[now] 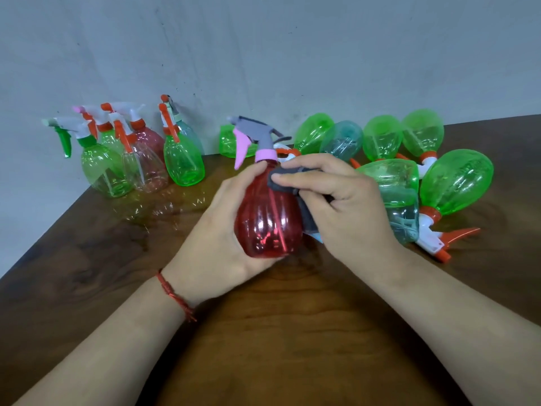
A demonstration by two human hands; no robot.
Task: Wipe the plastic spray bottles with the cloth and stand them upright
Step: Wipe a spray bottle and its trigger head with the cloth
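Holding the red bottle (269,221) upright, the left hand (216,230) wraps its belly from the left side. The thumb lies up toward the pink collar and the fingers curl round the back, so it is a closed grip on the bottle. Whether the base touches the worktop (292,332) cannot be told.

The right hand (348,200) meets it from the other side. Its fingers are curled over a grey cloth (285,178) and press it against the bottle's upper right shoulder. The rest of the cloth hangs down between palm and bottle, with a pale blue corner showing at the bottom.

Just above the two hands is the grey spray head (254,133), its pink trigger pointing left. Below the left grip, a red thread bracelet (175,294) circles the wrist.

Directly right of the right hand, just beside its knuckles, a pale blue bottle (402,221) lies on its side. More lying bottles (456,183) spread beyond and right of it — mostly green, with white heads and orange triggers. Behind the spray head a green bottle (228,142) sits near the wall (263,54).

Well to the left of the grip and further back is a cluster of standing bottles (184,162) in green, clear, red and pale blue.
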